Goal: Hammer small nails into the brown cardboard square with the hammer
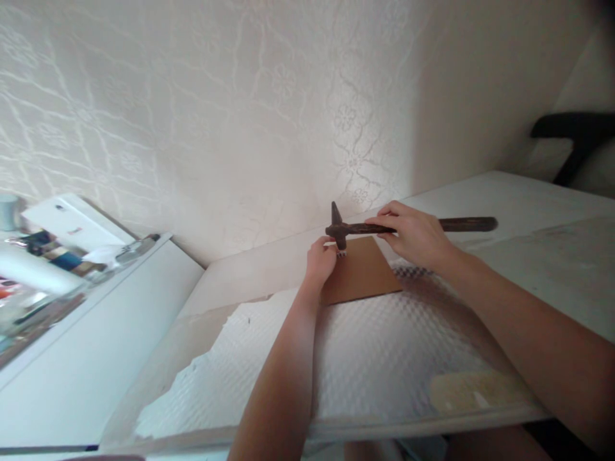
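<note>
A dark, worn hammer (358, 228) lies level in my right hand (416, 234), whose fingers wrap the middle of the handle. Its head is over the far left part of a brown cardboard-like sheet (362, 272), and the lower face reaches down to a small pale piece with tooth-like points (341, 253). My left hand (321, 261) is closed beside that piece, at the left edge of the sheet. The hammer head and fingers partly hide what the left fingertips pinch.
The sheet rests on a white table (504, 198) partly covered by a quilted-looking white layer (375, 358). A black-and-white patterned item (410, 271) shows by the sheet's right edge. To the left, a white cabinet (106, 333) carries a white box (79, 221) and clutter. Patterned wall (269, 115) stands behind.
</note>
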### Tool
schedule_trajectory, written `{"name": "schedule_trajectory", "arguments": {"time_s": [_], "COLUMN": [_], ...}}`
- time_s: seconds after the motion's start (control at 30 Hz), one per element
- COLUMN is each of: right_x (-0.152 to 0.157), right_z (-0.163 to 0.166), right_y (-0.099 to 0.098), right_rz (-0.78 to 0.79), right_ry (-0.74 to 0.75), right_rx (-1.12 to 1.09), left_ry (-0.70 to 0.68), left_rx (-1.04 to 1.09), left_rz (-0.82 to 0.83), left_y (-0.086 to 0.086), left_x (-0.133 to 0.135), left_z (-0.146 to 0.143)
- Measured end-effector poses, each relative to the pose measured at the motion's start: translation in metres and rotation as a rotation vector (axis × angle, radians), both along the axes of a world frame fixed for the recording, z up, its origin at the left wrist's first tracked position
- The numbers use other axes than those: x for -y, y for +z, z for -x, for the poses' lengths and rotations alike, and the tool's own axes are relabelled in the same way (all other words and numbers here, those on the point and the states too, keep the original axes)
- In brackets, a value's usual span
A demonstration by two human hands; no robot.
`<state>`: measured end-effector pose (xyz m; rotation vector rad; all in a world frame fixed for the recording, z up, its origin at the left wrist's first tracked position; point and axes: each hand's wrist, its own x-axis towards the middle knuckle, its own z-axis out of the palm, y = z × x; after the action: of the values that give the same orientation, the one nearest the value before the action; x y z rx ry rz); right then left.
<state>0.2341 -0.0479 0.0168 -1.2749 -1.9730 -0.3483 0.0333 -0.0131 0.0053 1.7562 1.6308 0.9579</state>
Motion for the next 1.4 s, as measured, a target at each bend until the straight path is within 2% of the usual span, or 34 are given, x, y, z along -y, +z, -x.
{"name": "schedule_trajectory", "arguments": {"time_s": [0.23, 0.43, 0.6, 0.8, 0.97, 1.13, 1.3, 1.4], "right_x": [0.0024, 0.0018, 0.0023, 0.0017, 0.0015, 0.0017, 0.0015, 0.0010], "right_z": [0.0012, 0.0016, 0.0020, 0.0016, 0.0012, 0.0013, 0.0012, 0.0008], "right_y": [0.0026, 0.0021, 0.0030, 0.0018, 0.0021, 0.0020, 0.0020, 0.0014], "right_rz": [-0.029, 0.033, -0.019, 0.013, -0.026, 0.011, -0.031, -0.003], "right_ry": [-0.025, 0.023, -0.016, 0.012, -0.020, 0.031, 0.001, 0.019], "right_rx": [-0.037, 0.016, -0.031, 0.019, -0.034, 0.028, -0.013, 0.015], "left_ry": [-0.002, 0.006, -0.005, -0.017, -0.009, 0.019, -0.006, 0.011], "left_rx": [0.025, -0.040, 0.015, -0.027, 0.002, -0.049, 0.014, -0.021], "left_rz": [0.014, -0.022, 0.004, -0.026, -0.010, -0.023, -0.011, -0.016], "left_y": [0.0002, -0.0003, -0.0012, -0.0016, -0.0021, -0.0012, -0.0012, -0.0013], "left_x": [0.0006, -0.0007, -0.0007, -0.0019, -0.0023, -0.0020, -0.0010, -0.0013], "left_z": [0.0001, 0.0004, 0.0004, 0.0010, 0.0009, 0.0004, 0.0005, 0.0011]}}
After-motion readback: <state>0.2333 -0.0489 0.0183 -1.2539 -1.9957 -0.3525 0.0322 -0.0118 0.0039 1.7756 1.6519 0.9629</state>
